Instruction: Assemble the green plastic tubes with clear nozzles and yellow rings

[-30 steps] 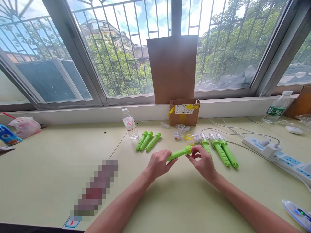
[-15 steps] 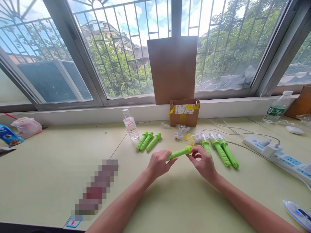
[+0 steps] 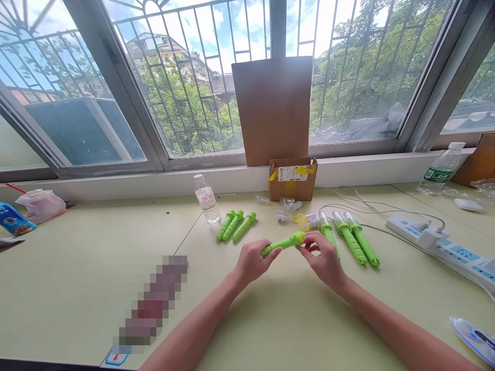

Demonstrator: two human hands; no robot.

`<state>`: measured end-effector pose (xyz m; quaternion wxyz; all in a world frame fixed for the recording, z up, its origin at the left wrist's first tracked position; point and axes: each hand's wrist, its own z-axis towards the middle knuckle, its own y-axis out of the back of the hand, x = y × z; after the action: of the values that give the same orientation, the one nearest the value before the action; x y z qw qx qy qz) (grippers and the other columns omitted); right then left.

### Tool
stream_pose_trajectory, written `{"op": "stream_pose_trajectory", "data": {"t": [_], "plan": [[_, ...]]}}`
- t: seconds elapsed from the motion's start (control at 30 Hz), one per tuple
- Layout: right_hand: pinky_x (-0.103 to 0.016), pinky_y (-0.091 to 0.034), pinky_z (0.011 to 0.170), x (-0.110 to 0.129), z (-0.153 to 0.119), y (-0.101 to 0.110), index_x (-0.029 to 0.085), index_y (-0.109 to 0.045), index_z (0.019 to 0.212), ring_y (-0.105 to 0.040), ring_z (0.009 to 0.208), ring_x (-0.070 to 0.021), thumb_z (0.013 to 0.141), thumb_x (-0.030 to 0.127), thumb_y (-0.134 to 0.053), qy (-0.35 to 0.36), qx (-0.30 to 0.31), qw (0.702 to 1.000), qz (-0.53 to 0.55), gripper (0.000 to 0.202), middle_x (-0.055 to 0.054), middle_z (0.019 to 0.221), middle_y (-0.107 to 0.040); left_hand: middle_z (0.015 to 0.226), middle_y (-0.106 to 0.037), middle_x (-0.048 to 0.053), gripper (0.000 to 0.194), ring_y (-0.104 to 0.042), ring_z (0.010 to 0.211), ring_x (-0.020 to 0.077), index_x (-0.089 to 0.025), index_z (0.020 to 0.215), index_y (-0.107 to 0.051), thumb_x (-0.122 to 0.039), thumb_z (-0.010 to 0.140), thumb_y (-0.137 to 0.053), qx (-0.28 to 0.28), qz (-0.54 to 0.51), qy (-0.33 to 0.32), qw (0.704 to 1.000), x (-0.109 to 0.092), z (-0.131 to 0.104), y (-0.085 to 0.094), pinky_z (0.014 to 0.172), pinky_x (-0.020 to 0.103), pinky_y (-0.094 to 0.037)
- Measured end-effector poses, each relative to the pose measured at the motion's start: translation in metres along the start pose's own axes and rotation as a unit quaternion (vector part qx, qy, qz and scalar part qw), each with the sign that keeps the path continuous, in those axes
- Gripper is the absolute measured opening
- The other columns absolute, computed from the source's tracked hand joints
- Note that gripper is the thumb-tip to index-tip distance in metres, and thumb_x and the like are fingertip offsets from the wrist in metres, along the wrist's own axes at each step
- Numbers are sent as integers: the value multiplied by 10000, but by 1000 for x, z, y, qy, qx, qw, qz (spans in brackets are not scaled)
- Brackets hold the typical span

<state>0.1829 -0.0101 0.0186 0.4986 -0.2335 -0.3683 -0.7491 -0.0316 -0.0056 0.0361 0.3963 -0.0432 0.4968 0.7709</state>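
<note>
My left hand [image 3: 253, 257] is wrapped round the lower end of a green plastic handle [image 3: 284, 243], thumb along its near side. The handle is held above the table, tilted slightly up to the right. A yellow ring [image 3: 300, 237] sits round its wider right end. My right hand [image 3: 320, 257] is closed in a pinch at that ringed end; the fingertips are partly hidden. Three similar green handles [image 3: 233, 225] lie to the left. To the right lie three green handles with clear tops [image 3: 350, 239], one partly behind my right hand.
Clear plastic caps [image 3: 284, 215] and loose yellow rings [image 3: 300, 221] lie before a small cardboard box [image 3: 293, 188]. A water bottle [image 3: 208, 200] stands left of them. Cables run to a power strip [image 3: 460, 252] on the right. Another bottle [image 3: 441, 170] stands far right.
The held handle has turned a little and shifted slightly left in my left hand. My right hand stays at its ringed end. The other things on the table lie as before.
</note>
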Motion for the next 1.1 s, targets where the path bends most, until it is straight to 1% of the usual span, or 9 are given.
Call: {"op": "stream_pose_trajectory", "data": {"t": [0.13,0.27,0.33,0.47,0.57,0.63,0.73,0.9,1.1], "plan": [[-283,-548,524,0,-1,-1,202,-557,811,-574,622,-124,836,296,-631,7,-3,1000,-2,122,-40,891,-577,539,-485,-27,377,-381,496,88,-166,662,-567,-460,883,-480,7,-58,41,997,-1,2,-1,520,222,-311],[-284,-552,525,0,-4,-4,200,-558,822,-572,624,-124,832,275,-629,24,11,1000,-7,104,-40,892,-571,456,-417,-30,505,-377,459,88,-174,519,-434,-469,925,-371,-17,-125,103,987,-1,6,3,500,223,-320],[-288,-556,539,0,-5,-5,199,-562,831,-573,621,-120,842,266,-614,28,5,1000,-7,85,-41,902,-569,461,-426,-30,501,-391,464,89,-175,525,-437,-475,922,-376,-15,-133,104,986,-1,7,4,499,220,-329],[-292,-554,553,1,-3,-2,200,-571,817,-571,623,-118,855,260,-598,28,-19,999,-4,76,-42,907,-573,547,-508,-40,344,-428,492,89,-174,735,-560,-497,847,-530,6,-78,51,996,2,3,0,497,206,-344],[-294,-544,551,2,-1,2,201,-579,797,-557,620,-118,858,258,-598,29,-28,999,-6,86,-47,916,-588,600,-549,-48,314,-439,475,88,-177,966,-553,-443,808,-609,-29,20,-28,999,3,0,-4,483,206,-337],[-293,-535,542,3,0,3,202,-583,794,-549,614,-118,858,257,-599,28,-28,999,-9,86,-50,917,-596,662,-586,-27,235,-472,491,89,-180,984,-539,-374,853,-564,-68,76,-93,990,4,-1,-4,481,208,-333],[-291,-533,535,4,0,3,202,-581,798,-548,608,-118,855,256,-603,27,-24,999,-8,81,-47,904,-595,685,-597,-6,141,-514,519,93,-184,868,-551,-324,879,-538,-107,135,-168,971,5,1,-1,463,210,-318],[-286,-545,519,2,0,2,201,-564,825,-562,611,-120,843,279,-615,10,-8,1000,2,95,-45,911,-577,650,-623,-7,155,-563,536,110,-179,852,-564,-333,863,-580,-142,165,-190,958,6,3,0,485,227,-349],[-292,-552,507,-2,1,0,203,-540,870,-575,638,-135,834,346,-626,-2,3,1000,-1,170,-53,920,-567,587,-615,-8,208,-569,496,127,-173,797,-556,-371,852,-586,-117,152,-168,967,5,-2,-5,486,241,-343]]}}
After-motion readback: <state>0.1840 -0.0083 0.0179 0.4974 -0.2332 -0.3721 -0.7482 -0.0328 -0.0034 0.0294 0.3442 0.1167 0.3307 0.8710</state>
